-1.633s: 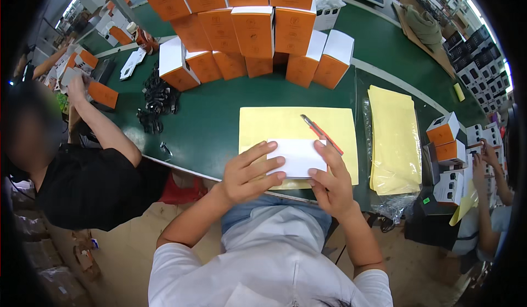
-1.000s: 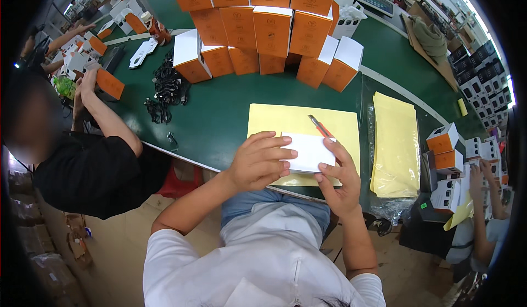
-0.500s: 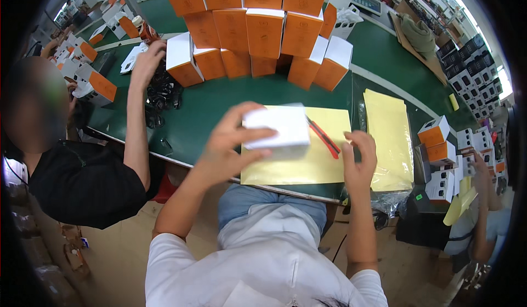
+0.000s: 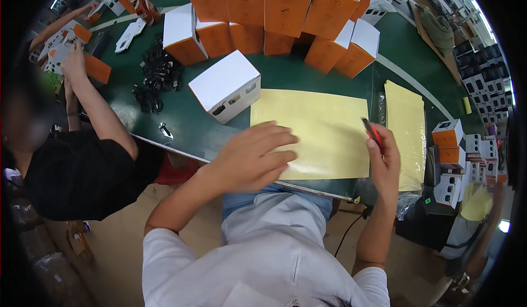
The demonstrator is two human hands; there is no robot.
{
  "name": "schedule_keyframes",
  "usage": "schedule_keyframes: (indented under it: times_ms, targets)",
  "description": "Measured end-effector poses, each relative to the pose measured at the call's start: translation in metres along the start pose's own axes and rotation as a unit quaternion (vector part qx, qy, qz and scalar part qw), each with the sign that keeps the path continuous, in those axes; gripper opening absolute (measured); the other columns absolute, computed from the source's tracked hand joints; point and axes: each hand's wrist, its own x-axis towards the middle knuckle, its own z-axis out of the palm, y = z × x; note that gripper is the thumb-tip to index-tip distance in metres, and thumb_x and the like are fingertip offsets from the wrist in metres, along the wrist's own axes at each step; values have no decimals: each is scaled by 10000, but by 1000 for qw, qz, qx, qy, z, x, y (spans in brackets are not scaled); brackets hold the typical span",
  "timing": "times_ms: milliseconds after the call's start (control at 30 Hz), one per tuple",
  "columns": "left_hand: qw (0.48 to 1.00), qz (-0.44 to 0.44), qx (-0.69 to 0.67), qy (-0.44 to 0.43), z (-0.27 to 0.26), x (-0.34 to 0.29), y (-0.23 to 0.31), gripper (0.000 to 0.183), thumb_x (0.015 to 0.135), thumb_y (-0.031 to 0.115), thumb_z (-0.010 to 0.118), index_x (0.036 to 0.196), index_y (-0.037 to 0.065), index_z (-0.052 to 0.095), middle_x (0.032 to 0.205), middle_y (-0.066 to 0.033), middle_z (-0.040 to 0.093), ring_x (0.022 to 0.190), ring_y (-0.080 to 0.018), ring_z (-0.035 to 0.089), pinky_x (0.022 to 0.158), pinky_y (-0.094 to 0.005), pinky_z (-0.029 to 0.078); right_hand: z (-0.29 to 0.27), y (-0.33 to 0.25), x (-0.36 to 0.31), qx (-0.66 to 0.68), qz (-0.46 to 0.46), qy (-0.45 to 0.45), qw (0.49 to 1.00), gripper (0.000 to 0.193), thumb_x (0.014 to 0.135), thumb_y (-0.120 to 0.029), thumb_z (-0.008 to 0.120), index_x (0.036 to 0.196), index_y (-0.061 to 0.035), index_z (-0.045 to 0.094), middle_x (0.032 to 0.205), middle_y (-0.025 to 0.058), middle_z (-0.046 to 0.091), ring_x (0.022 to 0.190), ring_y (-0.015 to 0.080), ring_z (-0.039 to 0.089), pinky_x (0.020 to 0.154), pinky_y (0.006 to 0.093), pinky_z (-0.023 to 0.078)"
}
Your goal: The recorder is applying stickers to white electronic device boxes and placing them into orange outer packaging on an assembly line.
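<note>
A slim red and black utility knife (image 4: 374, 135) is gripped in my right hand (image 4: 386, 156), over the right side of a pale yellow sheet (image 4: 324, 148). My left hand (image 4: 252, 156) is empty, its fingers spread and pointing right over the sheet's left edge. Just beyond that hand, a white box (image 4: 226, 82) with dark product pictures on its side rests on the green table, near the sheet's upper left corner.
Stacked orange and white boxes (image 4: 287, 5) stand across the back. Bundled black cables (image 4: 159, 74) and a small metallic piece (image 4: 166, 131) lie to the left. A co-worker's arm (image 4: 104, 106) reaches over boxes there. Right of the sheet is a yellow stack in plastic (image 4: 405, 137).
The white box has left my left hand and now rests farther left. My right hand has picked the knife up off the yellow sheet. The co-worker's arm has drawn back left.
</note>
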Motion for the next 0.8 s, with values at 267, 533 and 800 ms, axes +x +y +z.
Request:
schedule_keyframes:
  times_ms: [267,533,800]
  targets:
    - [990,-42,20,-130,59,66,-42,781,908,301,764,1570,79,415,1587,-153,460,1520,-336,361,1262,-515,246,0,-17,-9,-132,-66,-90,985,246,956,2,666,1201,6,690,1007,144,630,914,246,630,854,311,495]
    - [983,-43,-39,-171,62,67,-44,782,843,490,805,1483,116,560,1591,-80,480,1481,-325,388,1228,-499,285,13,-10,-6,-277,-66,-123,951,236,917,-64,727,1146,-90,773,923,55,661,759,230,607,749,350,453]
    - [989,-32,10,-144,71,62,-42,738,848,603,752,1425,161,628,1631,-22,444,1552,-341,282,1260,-539,215,28,0,-3,-324,-127,-124,929,232,874,-67,747,1092,-131,790,882,29,630,776,230,611,716,370,443]
